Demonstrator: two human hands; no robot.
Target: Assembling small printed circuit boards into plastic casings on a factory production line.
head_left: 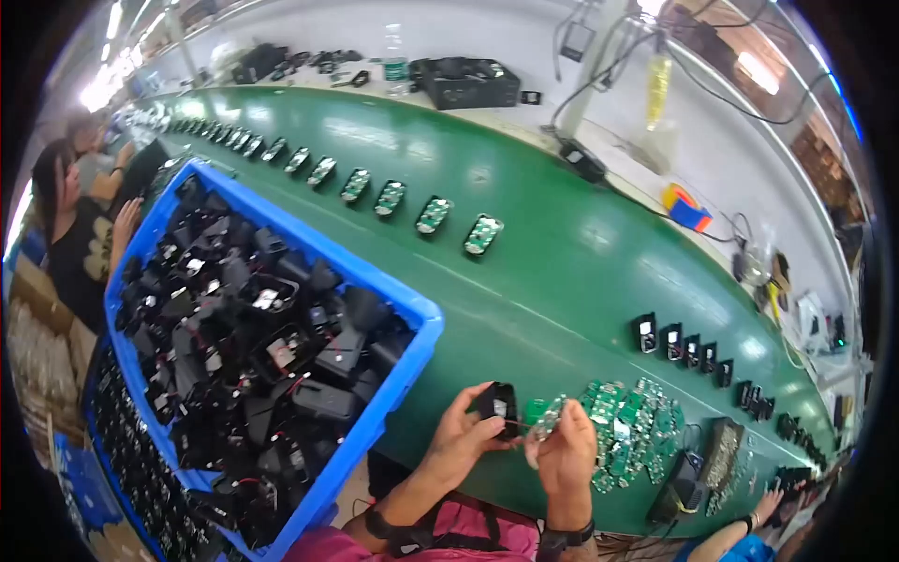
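In my left hand (pixel 459 440) is a small black plastic housing (pixel 502 401), its open side facing up and a pale part visible inside. My right hand (pixel 568 454) pinches a small green circuit board (pixel 551 419) just beside the housing. Thin wires seem to run between the two. Right of my right hand lies a heap of green circuit boards (pixel 637 426) on the green table (pixel 552 304). To the left, a blue crate (pixel 426 328) is filled with black housings (pixel 323 398), some with wires attached.
A row of housings with boards (pixel 434 215) curves toward the far left. Black housings (pixel 646 332) stand in another row at right. A black device (pixel 679 487) and a tray of small parts (pixel 723 454) lie near right. Co-workers (pixel 70 220) sit at both sides.
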